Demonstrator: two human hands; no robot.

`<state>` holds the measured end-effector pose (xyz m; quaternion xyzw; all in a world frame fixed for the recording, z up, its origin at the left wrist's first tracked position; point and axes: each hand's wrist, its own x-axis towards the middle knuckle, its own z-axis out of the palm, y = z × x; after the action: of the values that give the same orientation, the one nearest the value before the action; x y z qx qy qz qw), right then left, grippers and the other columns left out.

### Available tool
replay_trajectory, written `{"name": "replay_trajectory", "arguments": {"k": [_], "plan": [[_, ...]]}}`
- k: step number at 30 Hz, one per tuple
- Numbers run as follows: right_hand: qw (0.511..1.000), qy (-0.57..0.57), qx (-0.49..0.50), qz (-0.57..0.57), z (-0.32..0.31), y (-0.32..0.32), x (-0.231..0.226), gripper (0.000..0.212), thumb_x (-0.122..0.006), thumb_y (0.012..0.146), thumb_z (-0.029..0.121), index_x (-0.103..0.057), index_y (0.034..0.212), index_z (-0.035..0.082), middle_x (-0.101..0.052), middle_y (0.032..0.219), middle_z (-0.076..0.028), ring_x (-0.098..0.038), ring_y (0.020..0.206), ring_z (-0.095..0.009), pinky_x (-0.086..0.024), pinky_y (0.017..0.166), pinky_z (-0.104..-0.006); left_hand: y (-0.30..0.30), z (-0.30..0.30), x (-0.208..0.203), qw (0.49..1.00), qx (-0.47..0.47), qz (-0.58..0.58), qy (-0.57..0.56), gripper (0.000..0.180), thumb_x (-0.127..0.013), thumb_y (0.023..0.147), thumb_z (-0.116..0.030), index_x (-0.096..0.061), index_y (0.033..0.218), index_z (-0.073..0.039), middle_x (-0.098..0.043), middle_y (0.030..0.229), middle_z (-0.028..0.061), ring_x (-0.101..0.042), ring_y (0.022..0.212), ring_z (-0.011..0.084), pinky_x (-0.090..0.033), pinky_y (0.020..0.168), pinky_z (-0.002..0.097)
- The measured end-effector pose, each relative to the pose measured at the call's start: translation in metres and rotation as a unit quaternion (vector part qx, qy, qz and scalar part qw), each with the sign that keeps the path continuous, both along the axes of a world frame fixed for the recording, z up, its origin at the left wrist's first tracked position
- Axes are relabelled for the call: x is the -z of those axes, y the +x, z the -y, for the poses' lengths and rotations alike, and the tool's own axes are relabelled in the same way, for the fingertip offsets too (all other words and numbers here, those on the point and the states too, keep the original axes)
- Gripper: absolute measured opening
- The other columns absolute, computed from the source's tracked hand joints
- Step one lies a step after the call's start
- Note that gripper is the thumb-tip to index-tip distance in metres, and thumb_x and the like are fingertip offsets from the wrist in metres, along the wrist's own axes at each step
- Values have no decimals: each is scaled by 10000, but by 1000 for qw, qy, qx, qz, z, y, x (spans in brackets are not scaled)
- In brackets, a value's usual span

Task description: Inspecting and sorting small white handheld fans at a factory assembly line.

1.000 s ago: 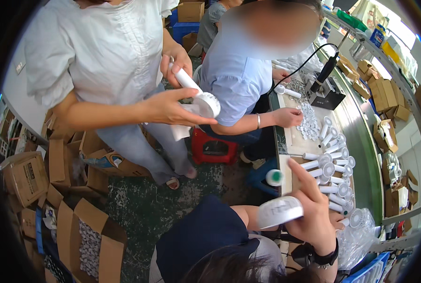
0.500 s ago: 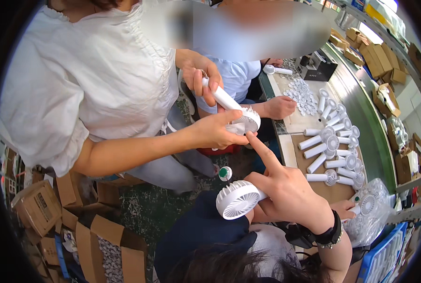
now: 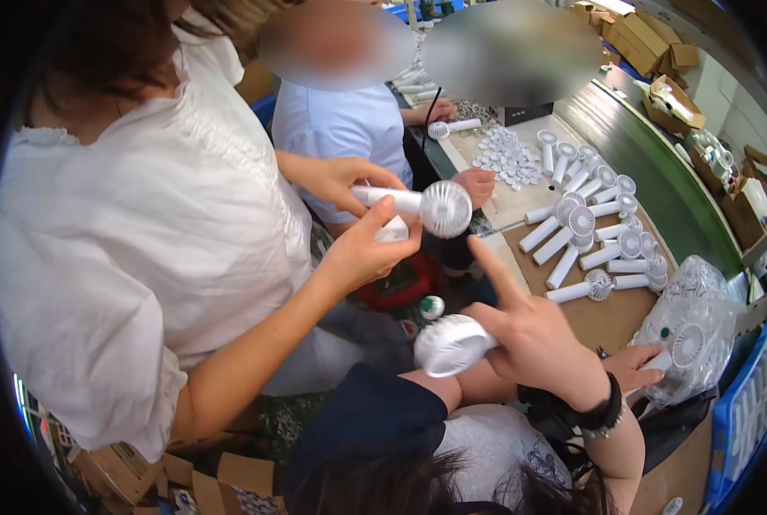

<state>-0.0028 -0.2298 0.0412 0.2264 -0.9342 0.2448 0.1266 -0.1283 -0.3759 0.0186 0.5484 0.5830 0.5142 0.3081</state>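
Note:
My right hand (image 3: 533, 343) is closed round a white handheld fan (image 3: 454, 345), with its index finger stretched up and left. That fingertip stops just short of a second white handheld fan (image 3: 446, 209), which a person in a white blouse holds in both hands (image 3: 357, 236). Just above my right hand's fan shows a small round white piece with a green centre (image 3: 432, 307); I cannot tell whether it is attached. Farther right, my left hand (image 3: 636, 369) grips another white fan (image 3: 686, 345) beside a clear plastic bag (image 3: 701, 300). My right forearm partly hides my left arm.
Several white fans (image 3: 581, 221) lie in rows on the cardboard-covered table (image 3: 521, 249). Behind them is a heap of small white pieces (image 3: 508, 159). A green conveyor (image 3: 684, 197) runs beyond. A blue crate (image 3: 748, 412) stands at right; open cartons (image 3: 246, 472) sit lower left.
My view has shifted, so the table things appear farther left. The other person's fan has turned from a downward slant to nearly level. My right hand has moved slightly right, its index finger still stretched out.

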Motion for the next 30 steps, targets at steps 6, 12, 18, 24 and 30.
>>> {"name": "replay_trajectory", "arguments": {"k": [6, 12, 18, 24, 30], "plan": [[942, -180, 269, -93, -78, 101, 14, 369, -638, 699, 81, -550, 1038, -36, -509, 1121, -152, -549, 838, -172, -440, 730, -289, 150, -219, 117, 969, 43, 225, 95, 182, -509, 794, -155, -496, 903, -9, -510, 750, 35, -501, 680, 107, -420, 617, 237], [700, -330, 557, -302, -188, 274, 89, 383, -577, 749, 78, -495, 1104, -39, -526, 1073, -153, -509, 828, -135, -371, 767, -215, 141, -238, 114, 944, 99, 311, 52, 170, -496, 815, -157, -462, 919, -27, -483, 784, 9, -481, 679, 71, -409, 600, 218], [698, -373, 535, -296, -236, 309, 151, 391, -567, 757, 86, -483, 1118, -37, -518, 1086, -150, -503, 823, -131, -370, 768, -217, 128, -236, 111, 944, 55, 307, 112, 146, -476, 838, -157, -455, 922, -39, -476, 725, 3, -474, 642, 61, -401, 579, 209], [688, -397, 530, -298, -240, 314, 155, 400, -556, 767, 95, -467, 1135, -35, -509, 1101, -146, -495, 818, -127, -369, 768, -218, 111, -234, 99, 945, 54, 314, 75, 137, -474, 849, -161, -455, 922, -47, -481, 700, -2, -475, 621, 57, -396, 563, 198], [685, -425, 508, -304, -239, 303, 151, 410, -544, 776, 104, -452, 1152, -33, -500, 1115, -142, -487, 812, -122, -368, 769, -220, 107, -235, 104, 944, 30, 317, 85, 150, -483, 836, -141, -462, 919, -18, -484, 709, 5, -485, 604, 65, -419, 544, 221]]}}
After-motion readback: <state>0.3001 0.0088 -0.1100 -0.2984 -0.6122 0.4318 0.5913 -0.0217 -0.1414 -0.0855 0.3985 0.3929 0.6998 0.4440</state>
